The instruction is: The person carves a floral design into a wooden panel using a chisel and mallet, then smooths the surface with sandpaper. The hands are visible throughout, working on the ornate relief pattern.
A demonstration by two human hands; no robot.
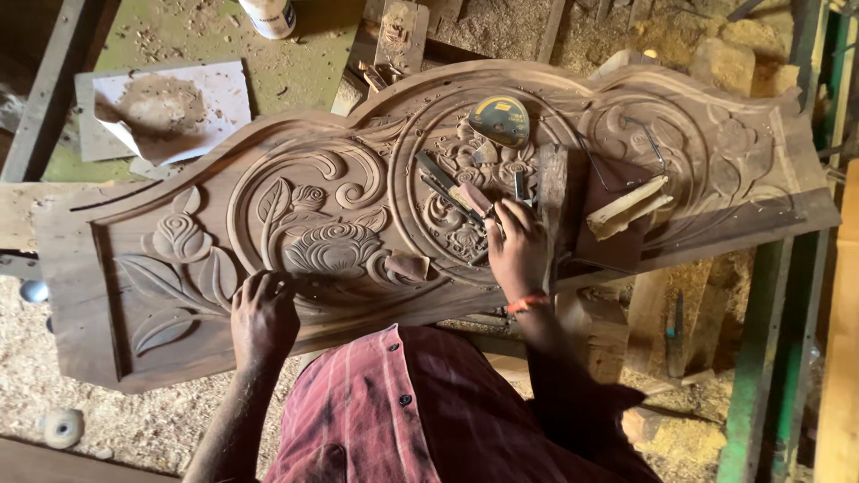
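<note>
Both hands (pixel 265 315) on carved panel (pixel 358 215)

Your left hand (pixel 262 315) has open carved panel (pixel 134 268) to its left, lower left of frame. Centre is crowded: chisels (pixel 445 186), yellow tape measure (pixel 500 120), wooden block (pixel 553 192) just right of your right hand (pixel 516 248). Wood scraps (pixel 628 207) block centre right. Far right panel end is free.

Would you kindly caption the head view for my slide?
Left hand rests on a floral carved wooden panel; right hand reaches among chisels.
</note>
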